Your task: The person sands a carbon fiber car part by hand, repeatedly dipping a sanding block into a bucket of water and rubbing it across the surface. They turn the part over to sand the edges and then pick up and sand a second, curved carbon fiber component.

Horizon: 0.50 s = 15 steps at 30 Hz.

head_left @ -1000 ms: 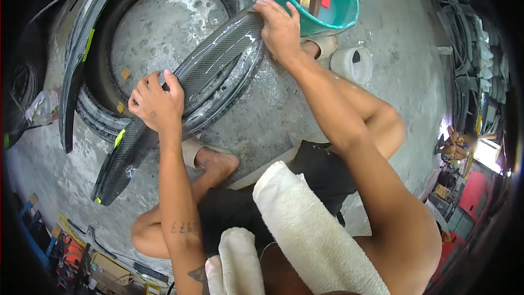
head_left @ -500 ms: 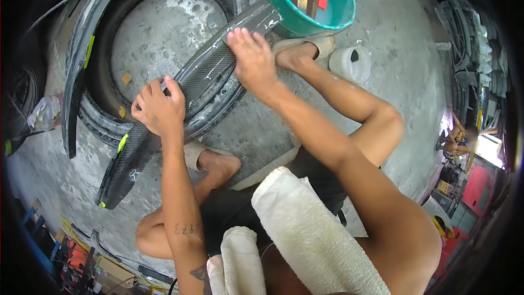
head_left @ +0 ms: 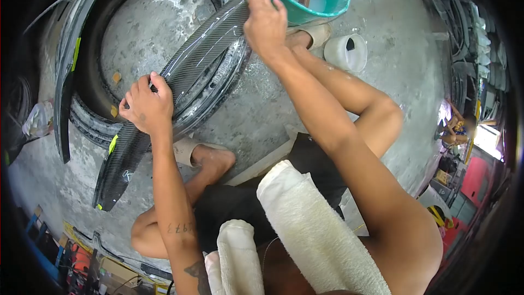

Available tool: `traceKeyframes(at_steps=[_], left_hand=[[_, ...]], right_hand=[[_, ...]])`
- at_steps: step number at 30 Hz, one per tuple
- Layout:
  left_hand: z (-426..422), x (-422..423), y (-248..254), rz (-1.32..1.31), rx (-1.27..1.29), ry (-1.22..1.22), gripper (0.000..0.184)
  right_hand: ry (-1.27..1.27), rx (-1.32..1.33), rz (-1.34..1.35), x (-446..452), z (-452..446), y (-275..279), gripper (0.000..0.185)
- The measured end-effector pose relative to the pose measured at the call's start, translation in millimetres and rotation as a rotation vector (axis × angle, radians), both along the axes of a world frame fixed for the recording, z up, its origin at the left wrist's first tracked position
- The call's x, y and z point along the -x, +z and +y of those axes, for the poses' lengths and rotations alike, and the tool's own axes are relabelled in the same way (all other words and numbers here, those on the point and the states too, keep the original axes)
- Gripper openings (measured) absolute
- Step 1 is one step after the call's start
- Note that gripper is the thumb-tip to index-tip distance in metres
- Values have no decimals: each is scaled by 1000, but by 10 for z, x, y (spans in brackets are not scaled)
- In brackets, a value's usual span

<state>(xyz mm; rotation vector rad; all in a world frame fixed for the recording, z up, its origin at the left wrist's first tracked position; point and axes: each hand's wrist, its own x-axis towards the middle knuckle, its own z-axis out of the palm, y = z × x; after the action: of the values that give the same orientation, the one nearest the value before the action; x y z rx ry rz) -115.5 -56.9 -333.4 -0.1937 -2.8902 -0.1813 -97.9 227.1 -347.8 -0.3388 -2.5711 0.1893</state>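
A long, curved carbon-fibre panel (head_left: 204, 41), glossy and wet, lies slanted across the near side of a tire (head_left: 82, 117). My left hand (head_left: 146, 102) is closed around its lower middle, thumb on the upper side. At the panel's upper end is my right hand (head_left: 266, 26), fingers bent and pressed together against the surface. Whatever may be under those fingers is hidden. Bits of yellow-green tape (head_left: 113, 144) stick to the panel's lower part. A second long dark strip (head_left: 64, 104) leans against the tire's left side.
A teal basin (head_left: 333, 8) holds water, several blocks and a red piece. Beside my foot stands a white container (head_left: 346, 53). Rolled towels (head_left: 311, 224) hang before my chest. Another person (head_left: 456, 131) is far right; tools and boxes (head_left: 117, 273) lie lower left.
My right hand has slid up along the panel to its upper end, and its fingers have bent. My left hand keeps its hold. The whole view has shifted slightly.
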Motion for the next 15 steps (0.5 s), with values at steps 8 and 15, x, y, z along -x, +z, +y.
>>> traceKeyframes(at_steps=[8,15], left_hand=[[-8,8,1,-29,17,8,35],[41,83,57,-28,-24,17,34]], right_hand=[[308,-4,-33,-61,44,110,39],[521,-62,39,-237,-693,98,35]])
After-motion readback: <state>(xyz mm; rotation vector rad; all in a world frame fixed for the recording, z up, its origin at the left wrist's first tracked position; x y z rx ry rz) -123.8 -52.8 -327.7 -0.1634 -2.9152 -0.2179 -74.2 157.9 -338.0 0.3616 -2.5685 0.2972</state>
